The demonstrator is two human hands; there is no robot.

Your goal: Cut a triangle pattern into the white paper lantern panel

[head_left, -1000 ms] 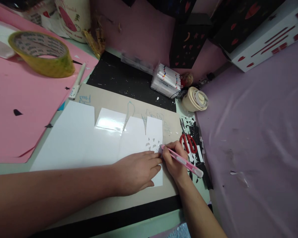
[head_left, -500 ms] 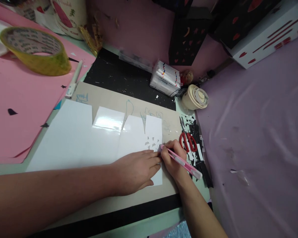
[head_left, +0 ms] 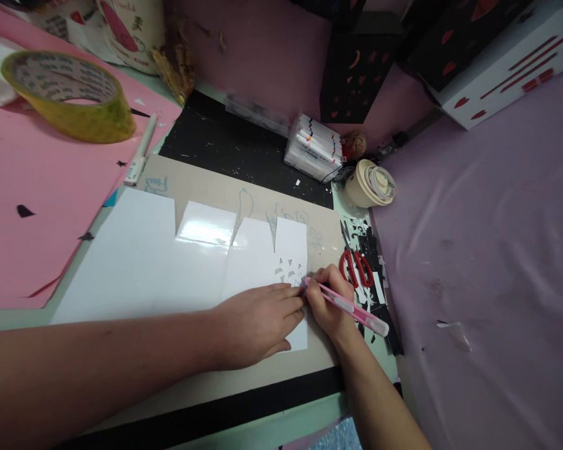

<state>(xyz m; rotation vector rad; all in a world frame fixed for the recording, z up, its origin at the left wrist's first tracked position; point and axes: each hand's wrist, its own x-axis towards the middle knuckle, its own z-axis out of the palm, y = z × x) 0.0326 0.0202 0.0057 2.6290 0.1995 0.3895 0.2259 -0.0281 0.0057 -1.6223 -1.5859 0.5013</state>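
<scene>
My left hand (head_left: 258,325) lies flat with its fingers stretched out on a sheet of white card (head_left: 187,275). Notches split the card's far edge into flaps. Several small triangular holes (head_left: 289,270) are cut in the card just beyond my left fingertips. In a writing grip, my right hand (head_left: 331,300) is closed around a pink utility knife (head_left: 351,305). The knife's front end points at the card's right edge beside the holes, and its tip is partly hidden by my fingers. Beneath the card is a beige board (head_left: 201,177) with blue marker drawings.
Red-handled scissors (head_left: 355,269) lie among black and white paper scraps to the right. Behind stand a box of markers (head_left: 314,147) and a paper cup (head_left: 368,184). A yellow tape roll (head_left: 68,97), a white pen-shaped tool (head_left: 141,150) and pink paper (head_left: 42,206) are at left.
The pink knife's rear end has swung slightly to the right in my right hand. My left hand stays in place on the card.
</scene>
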